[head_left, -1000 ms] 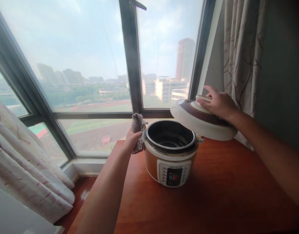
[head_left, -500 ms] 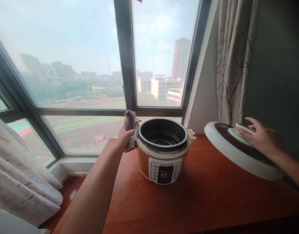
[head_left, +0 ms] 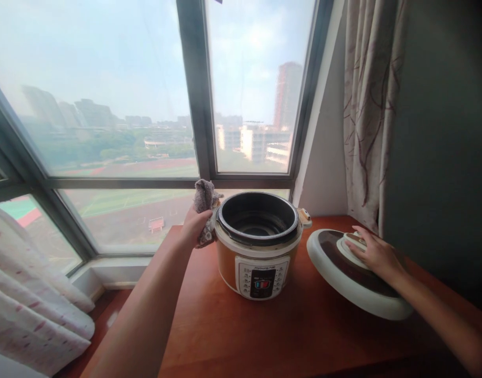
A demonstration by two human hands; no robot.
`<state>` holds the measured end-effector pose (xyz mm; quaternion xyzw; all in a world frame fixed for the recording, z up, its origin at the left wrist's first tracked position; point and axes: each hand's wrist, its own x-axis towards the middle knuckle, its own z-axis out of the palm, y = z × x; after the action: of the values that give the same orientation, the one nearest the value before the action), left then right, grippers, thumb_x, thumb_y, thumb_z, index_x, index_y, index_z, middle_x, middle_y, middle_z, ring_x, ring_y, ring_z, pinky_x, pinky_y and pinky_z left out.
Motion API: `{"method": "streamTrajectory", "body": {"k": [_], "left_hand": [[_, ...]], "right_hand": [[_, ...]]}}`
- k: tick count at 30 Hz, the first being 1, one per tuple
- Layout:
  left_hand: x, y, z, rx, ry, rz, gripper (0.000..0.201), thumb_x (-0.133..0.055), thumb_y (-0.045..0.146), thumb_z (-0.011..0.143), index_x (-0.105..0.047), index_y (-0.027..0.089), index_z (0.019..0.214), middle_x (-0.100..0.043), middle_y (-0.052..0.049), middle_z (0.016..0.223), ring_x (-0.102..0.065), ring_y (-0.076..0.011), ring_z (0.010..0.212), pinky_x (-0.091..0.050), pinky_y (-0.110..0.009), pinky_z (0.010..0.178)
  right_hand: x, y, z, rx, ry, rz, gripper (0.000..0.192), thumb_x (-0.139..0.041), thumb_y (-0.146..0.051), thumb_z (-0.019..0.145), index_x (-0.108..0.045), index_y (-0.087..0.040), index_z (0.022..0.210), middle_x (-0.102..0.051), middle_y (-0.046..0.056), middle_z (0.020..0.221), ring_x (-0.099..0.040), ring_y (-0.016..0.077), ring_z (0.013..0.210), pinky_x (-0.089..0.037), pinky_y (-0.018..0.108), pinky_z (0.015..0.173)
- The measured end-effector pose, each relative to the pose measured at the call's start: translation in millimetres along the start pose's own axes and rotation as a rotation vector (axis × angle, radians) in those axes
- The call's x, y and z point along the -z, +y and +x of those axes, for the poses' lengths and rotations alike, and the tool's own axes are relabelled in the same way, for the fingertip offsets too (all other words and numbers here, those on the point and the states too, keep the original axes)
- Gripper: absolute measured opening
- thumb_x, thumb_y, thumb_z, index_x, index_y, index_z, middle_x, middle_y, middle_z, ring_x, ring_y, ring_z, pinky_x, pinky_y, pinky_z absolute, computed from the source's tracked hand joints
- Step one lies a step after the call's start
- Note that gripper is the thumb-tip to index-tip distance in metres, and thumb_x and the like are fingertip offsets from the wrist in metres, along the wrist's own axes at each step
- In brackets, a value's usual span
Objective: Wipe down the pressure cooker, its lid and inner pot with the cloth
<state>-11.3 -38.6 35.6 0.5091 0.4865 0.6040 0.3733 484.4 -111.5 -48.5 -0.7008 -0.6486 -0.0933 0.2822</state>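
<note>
An electric pressure cooker (head_left: 228, 262) with a control panel stands lidless on the wooden table, its dark inner pot (head_left: 260, 218) exposed. At the cooker's left side, my left hand (head_left: 196, 224) is closed around a bunched grey cloth (head_left: 204, 195); whether it also grips the side handle is hidden. To the right of the cooker, my right hand (head_left: 376, 252) grips the knob of the round brown-and-white lid (head_left: 323, 257). The lid is tilted, low over the table; I cannot tell whether its edge touches the wood.
The reddish wooden table (head_left: 288, 336) spreads under the cooker. A large window (head_left: 193, 105) lies behind it. Curtains (head_left: 368, 115) hang at the right, and another curtain (head_left: 32, 294) hangs at the left.
My right hand has lowered the lid toward the table and brought it a little left, nearer the cooker. My left hand stays on the cloth; the view has shifted slightly.
</note>
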Motion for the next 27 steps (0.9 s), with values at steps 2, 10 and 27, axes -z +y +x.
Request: {"method": "streamTrajectory", "body": {"k": [2, 10, 27], "left_hand": [[-0.1, 0.5, -0.5, -0.006, -0.011, 0.002, 0.059, -0.069, 0.024, 0.061, -0.064, 0.015, 0.119, -0.074, -0.011, 0.098, -0.07, -0.0312, 0.083, -0.058, -0.038, 0.069], [-1.5, 2.9, -3.1, 0.028, -0.002, -0.063, 0.059, -0.071, 0.021, 0.059, -0.063, 0.016, 0.117, -0.074, -0.008, 0.088, -0.069, -0.0271, 0.074, -0.057, -0.034, 0.063], [-1.4, 0.7, -4.5, 0.051, -0.002, -0.108, 0.067, -0.072, 0.02, 0.061, -0.059, 0.014, 0.126, -0.071, -0.006, 0.078, -0.069, -0.0273, 0.065, -0.057, -0.036, 0.058]], "right_hand": [[-6.0, 0.7, -2.5, -0.004, -0.033, -0.058, 0.051, -0.041, -0.055, 0.087, -0.053, -0.031, 0.13, -0.069, 0.017, 0.121, -0.067, 0.039, 0.111, -0.053, 0.052, 0.09], [-41.1, 12.4, -10.8, 0.013, 0.026, -0.185, 0.062, -0.042, -0.057, 0.091, -0.052, -0.014, 0.134, -0.073, 0.02, 0.11, -0.071, 0.0369, 0.096, -0.054, 0.047, 0.082], [-71.8, 22.0, -8.9, 0.105, 0.013, -0.204, 0.057, -0.045, -0.052, 0.094, -0.052, -0.011, 0.133, -0.072, 0.02, 0.112, -0.07, 0.034, 0.099, -0.054, 0.043, 0.085]]}}
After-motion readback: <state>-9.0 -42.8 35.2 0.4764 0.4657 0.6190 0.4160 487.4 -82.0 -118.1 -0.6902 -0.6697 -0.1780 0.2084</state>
